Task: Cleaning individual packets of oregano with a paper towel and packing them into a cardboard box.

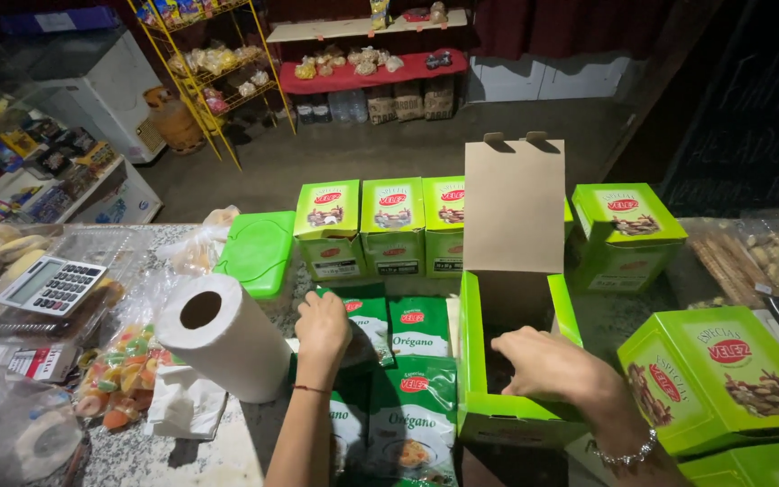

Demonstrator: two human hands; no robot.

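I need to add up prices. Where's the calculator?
The calculator lies at the left of the head view, on the counter, left of the paper roll.

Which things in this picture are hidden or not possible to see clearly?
Head view only:
- Right hand: fingertips hidden inside the open green box.
- Box contents: too dark to tell.
- Left hand: fingers hidden on the green packets.
- Shelf goods: too small.
- Lower packets: cut by the bottom edge.

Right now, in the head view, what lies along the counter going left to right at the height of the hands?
Calculator → paper roll → left hand → green sachets → open green box with the right hand reaching in → closed green box.
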